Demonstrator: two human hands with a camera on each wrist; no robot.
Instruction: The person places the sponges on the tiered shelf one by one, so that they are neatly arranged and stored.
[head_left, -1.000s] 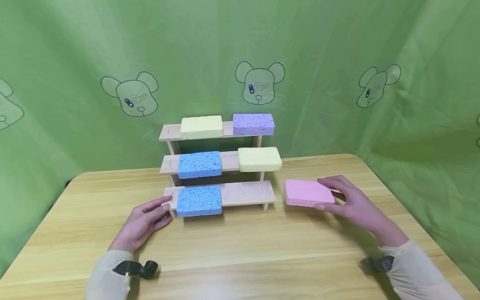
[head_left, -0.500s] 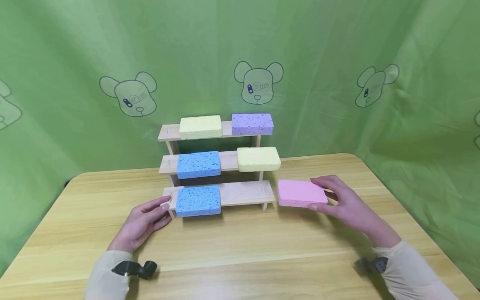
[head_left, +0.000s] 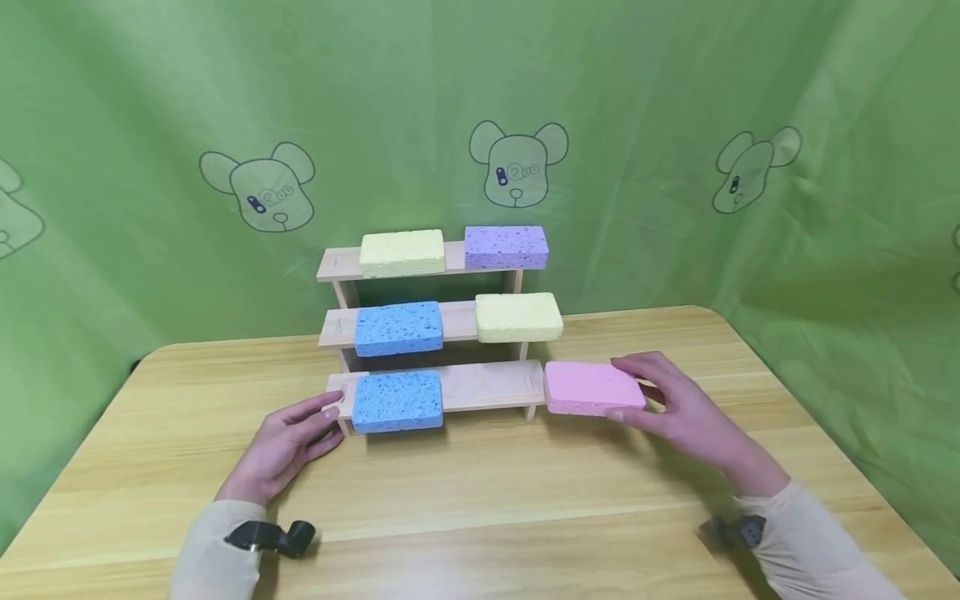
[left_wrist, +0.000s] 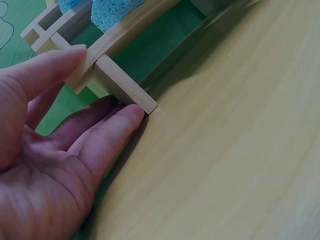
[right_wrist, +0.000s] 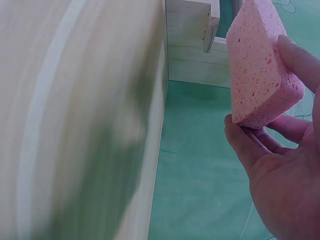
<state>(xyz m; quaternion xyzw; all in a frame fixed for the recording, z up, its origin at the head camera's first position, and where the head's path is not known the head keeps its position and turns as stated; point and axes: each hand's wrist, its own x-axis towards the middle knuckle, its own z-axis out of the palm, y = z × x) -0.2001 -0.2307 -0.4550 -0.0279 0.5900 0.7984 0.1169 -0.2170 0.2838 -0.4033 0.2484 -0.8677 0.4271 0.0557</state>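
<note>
A three-tier wooden display rack [head_left: 491, 386] stands on the table. My left hand [head_left: 281, 446] holds the left end of its bottom tier; in the left wrist view the thumb [left_wrist: 75, 55] lies on the board's end and the other fingers are against the leg [left_wrist: 125, 82]. My right hand [head_left: 682, 408] pinches a pink sponge [head_left: 592, 387] by its right end, just off the bottom tier's right end. The right wrist view has this pink sponge [right_wrist: 260, 70] raised off the table, between thumb and fingers. On the bottom tier's left lies a blue sponge [head_left: 397, 402].
A second blue sponge [head_left: 398, 327] and a yellow sponge [head_left: 518, 317] occupy the middle tier. Up top sit another yellow sponge [head_left: 402, 252] and a purple sponge [head_left: 506, 247]. Behind the wooden table [head_left: 480, 508] hangs a green curtain [head_left: 397, 100].
My right hand has carried the pink sponge leftward, closer to the rack's bottom tier. The left hand keeps its place at the rack's left end.
</note>
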